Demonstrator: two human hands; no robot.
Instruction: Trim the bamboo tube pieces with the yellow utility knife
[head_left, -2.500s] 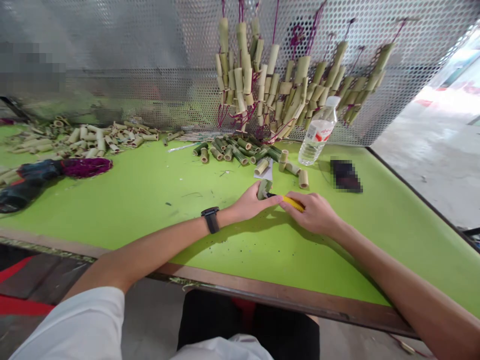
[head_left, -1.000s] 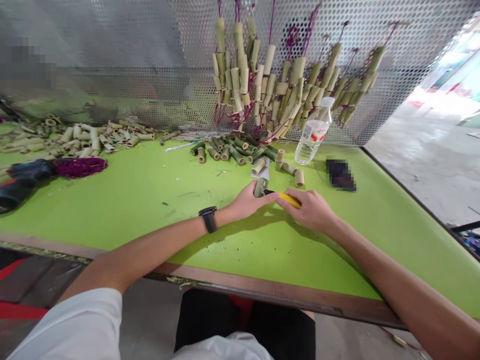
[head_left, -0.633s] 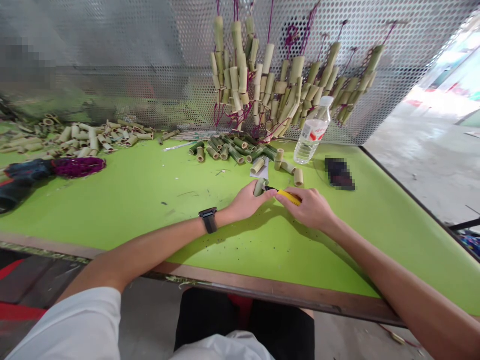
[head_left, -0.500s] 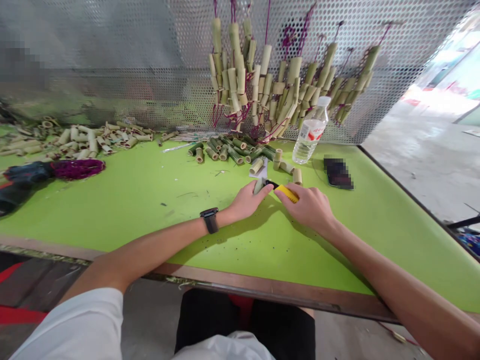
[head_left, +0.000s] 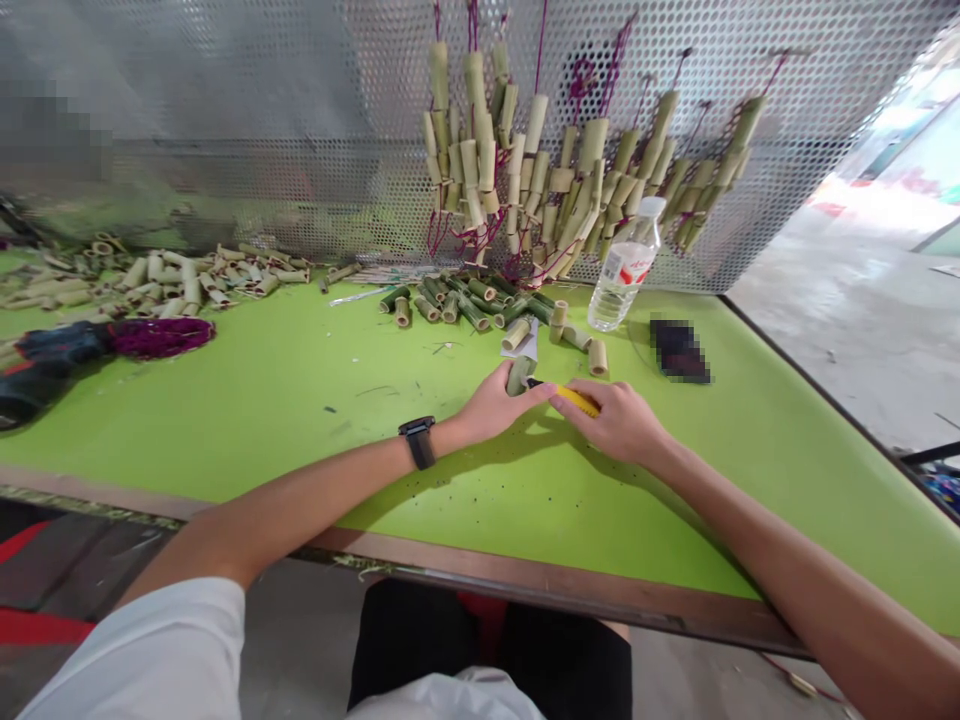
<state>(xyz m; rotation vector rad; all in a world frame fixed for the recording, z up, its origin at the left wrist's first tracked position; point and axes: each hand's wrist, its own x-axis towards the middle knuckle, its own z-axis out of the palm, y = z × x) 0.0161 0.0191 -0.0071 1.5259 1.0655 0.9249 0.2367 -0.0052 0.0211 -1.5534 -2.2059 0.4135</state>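
Note:
My left hand [head_left: 491, 408] is closed around a short green bamboo tube [head_left: 519, 375], its end facing right. In my right hand [head_left: 616, 420] is a yellow utility knife [head_left: 576, 400], gripped by its handle. The knife's dark tip meets the near right end of the tube, and my left thumb lies beside it; the blade edge itself is too small to make out. Just beyond my hands, pale scraped bamboo pieces [head_left: 597, 357] stand and lie near a pile of dark green bamboo tubes [head_left: 472, 300].
A water bottle [head_left: 624, 268] and a dark phone-like object [head_left: 679, 350] are at the right. Strung bamboo pieces [head_left: 592, 145] hang on the perforated metal panel [head_left: 270, 130]. To the left are a heap of cut bamboo [head_left: 187, 275], purple cord [head_left: 161, 338] and a power tool [head_left: 60, 355].
The bamboo tube has turned in my left hand and shows more of its side. The knife has shifted slightly down toward its near end. The whole view has moved slightly.

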